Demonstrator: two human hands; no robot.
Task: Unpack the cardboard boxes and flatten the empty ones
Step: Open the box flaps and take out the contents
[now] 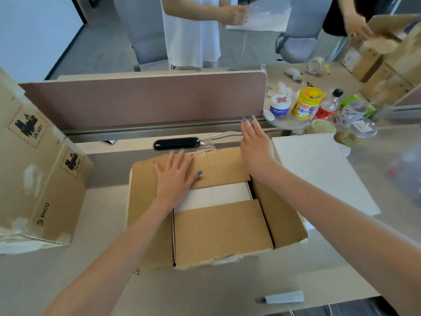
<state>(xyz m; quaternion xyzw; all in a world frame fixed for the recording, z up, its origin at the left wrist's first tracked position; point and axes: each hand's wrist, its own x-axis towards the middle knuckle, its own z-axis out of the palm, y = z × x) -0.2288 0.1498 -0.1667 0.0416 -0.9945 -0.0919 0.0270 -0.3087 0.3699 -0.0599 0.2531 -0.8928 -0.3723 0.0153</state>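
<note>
1. Middle of the surface [205, 290]: open box [221, 233], near flap folded inward, right flap leaning outward.
2. Inside, showing between the far and near flaps: white pack [218, 196], partly covered by both.
3. Left hand [176, 173]: palm down on the far flap, fingers straight and spread, gripping nothing.
4. Right hand [254, 142]: held on edge above the box's far right corner, fingers straight and together, nothing in it; contact with the cardboard not clear.
5. Left of the box, apart from it: PICO box [45, 179], closed, printed with UN 3481 marks, patches of torn label on its side.
6. Just right of the box: white board [319, 169] lying flat on the surface.
7. Behind the box, in front of the divider [145, 99]: black oblong device [176, 143] with white cables at its right end.
8. Near edge of the surface: grey cutter [283, 297], lying on its side.
9. Past the divider's right end: blue-white jar [280, 105], yellow jar [306, 103], bottle [328, 106], close together among other clutter.
10. Beyond the divider: person in white [191, 30] holding paper.
</note>
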